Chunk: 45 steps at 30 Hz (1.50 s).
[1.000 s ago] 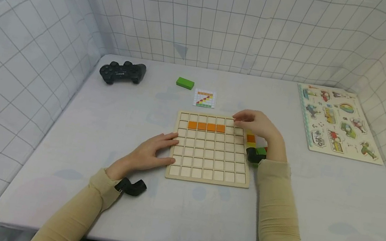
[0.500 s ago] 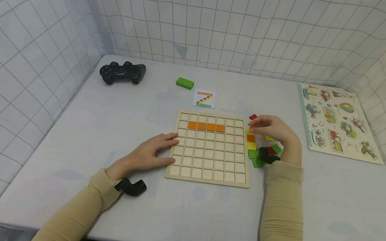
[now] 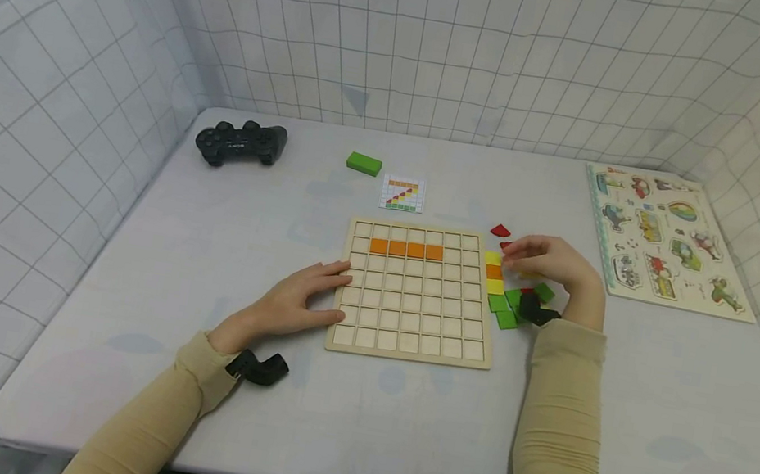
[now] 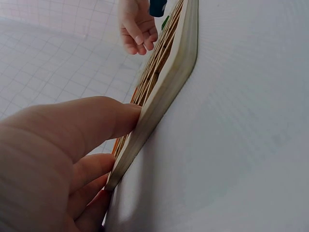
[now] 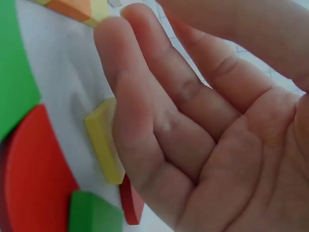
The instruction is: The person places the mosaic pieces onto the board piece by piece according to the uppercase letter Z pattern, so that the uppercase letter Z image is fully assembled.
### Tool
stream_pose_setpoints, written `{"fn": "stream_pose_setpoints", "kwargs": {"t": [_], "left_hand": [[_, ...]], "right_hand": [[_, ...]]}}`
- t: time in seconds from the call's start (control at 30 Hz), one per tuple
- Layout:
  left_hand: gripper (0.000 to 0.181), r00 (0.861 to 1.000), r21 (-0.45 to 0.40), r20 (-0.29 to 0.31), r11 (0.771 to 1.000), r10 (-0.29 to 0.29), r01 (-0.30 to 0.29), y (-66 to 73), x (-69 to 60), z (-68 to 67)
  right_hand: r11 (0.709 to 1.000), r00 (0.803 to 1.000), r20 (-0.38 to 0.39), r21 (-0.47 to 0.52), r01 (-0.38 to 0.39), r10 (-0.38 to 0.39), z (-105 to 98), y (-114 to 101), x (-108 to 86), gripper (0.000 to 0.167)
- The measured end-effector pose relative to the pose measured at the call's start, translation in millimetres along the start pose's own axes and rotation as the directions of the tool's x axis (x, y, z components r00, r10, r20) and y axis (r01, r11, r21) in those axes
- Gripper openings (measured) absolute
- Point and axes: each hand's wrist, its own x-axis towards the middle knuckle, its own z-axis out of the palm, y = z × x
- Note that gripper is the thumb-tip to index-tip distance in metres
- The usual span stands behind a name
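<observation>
A wooden grid board (image 3: 413,309) lies on the table, with several orange square tiles (image 3: 397,249) in a row near its top. My left hand (image 3: 291,302) rests at the board's left edge, fingers straight; the left wrist view shows its thumb touching the rim. Right of the board, my right hand (image 3: 558,267) hovers over loose tiles, fingers loosely bent and holding nothing visible. About it lie a yellow tile (image 3: 495,287), an orange tile (image 3: 494,272), green tiles (image 3: 505,320) and a red piece (image 3: 500,230). My hand and wrist hide part of the pile.
A small pattern card (image 3: 403,193) lies behind the board, beside a green block (image 3: 364,163). At the back left sits a black game controller (image 3: 241,142). A picture puzzle board (image 3: 666,241) lies at the back right. Gridded white cloth walls (image 3: 425,45) enclose the table.
My right hand has moved right, from the board's upper right corner to over the loose tiles, uncovering that corner and some pieces. The left hand and the board have stayed put.
</observation>
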Motion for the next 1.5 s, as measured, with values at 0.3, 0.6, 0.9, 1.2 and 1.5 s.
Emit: {"fn": "stream_pose_setpoints", "kwargs": {"t": [0.3, 0.6, 0.9, 1.2, 1.5], "left_hand": [[0.062, 1.000, 0.003, 0.000, 1.000, -0.001, 0.001, 0.0, 0.0, -0.2], [0.062, 1.000, 0.002, 0.002, 1.000, -0.008, 0.008, 2.2, 0.2, -0.8], [0.062, 1.000, -0.004, -0.002, 1.000, -0.009, 0.009, 3.5, -0.2, -1.2], [0.062, 1.000, -0.004, 0.002, 1.000, -0.012, 0.012, 0.9, 0.4, 0.1], [0.061, 1.000, -0.003, 0.002, 1.000, -0.008, 0.008, 0.5, -0.3, -0.3]], "right_hand": [[1.000, 0.999, 0.046, 0.029, -0.009, 0.007, 0.3, 3.0, 1.2, 0.034], [0.997, 0.997, 0.071, 0.065, -0.039, 0.034, 0.2, -1.3, 1.3, 0.039], [0.994, 0.994, 0.054, 0.042, -0.096, 0.094, 2.5, -5.7, -0.6, 0.037], [0.982, 0.985, 0.058, 0.082, -0.170, 0.165, 5.1, -6.6, 2.7, 0.036], [0.961, 0.973, 0.053, 0.156, -0.230, 0.224, 5.3, -12.1, -0.3, 0.045]]}}
